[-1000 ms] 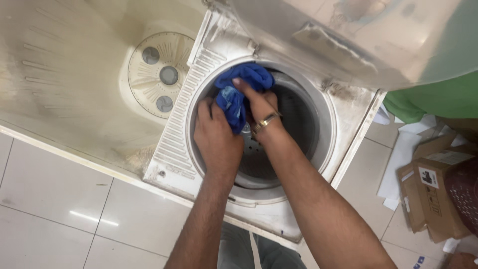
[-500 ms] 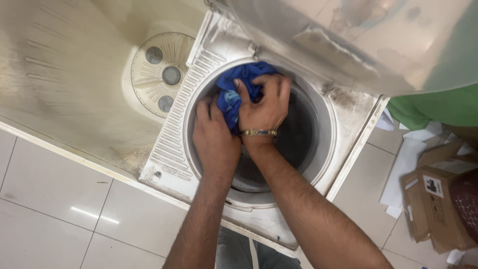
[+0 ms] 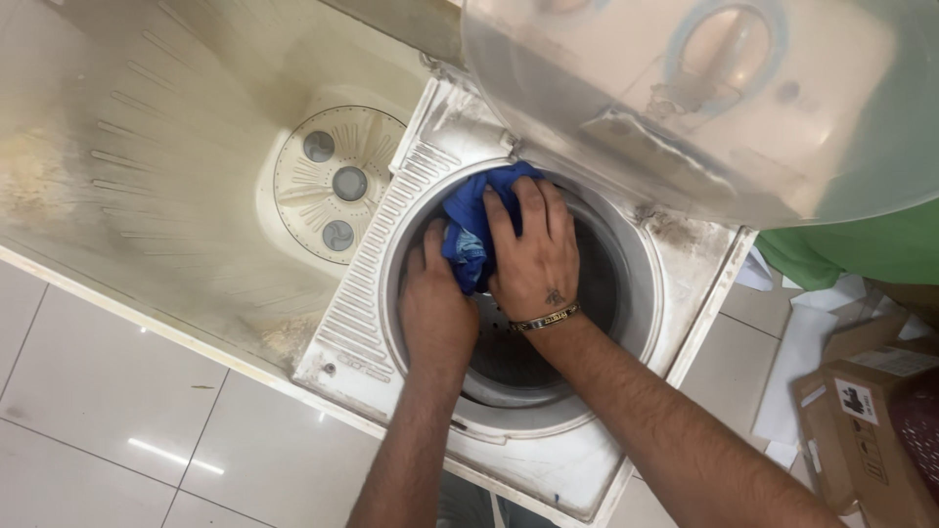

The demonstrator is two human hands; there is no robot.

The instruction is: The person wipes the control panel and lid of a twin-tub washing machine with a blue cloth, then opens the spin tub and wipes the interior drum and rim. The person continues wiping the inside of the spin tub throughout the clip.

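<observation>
both hands are down in the round spin drum (image 3: 626,293) of a twin-tub washer. the right hand (image 3: 533,256) lies over a bunched blue cloth (image 3: 469,230), its fingers (image 3: 528,210) spread and curled onto the fabric, pinning it against the drum's upper left rim. the left hand (image 3: 435,313) sits just beside and below the cloth, its fingers hidden behind the bundle, so i cannot tell their set. the clear lid (image 3: 685,88) stands raised, leaving the opening free; the wash tub (image 3: 196,176) lies to the left.

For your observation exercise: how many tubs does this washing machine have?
2. The wash tub lies at left, with a round pulsator. The spin tub is at right, where both hands press a blue cloth.
</observation>
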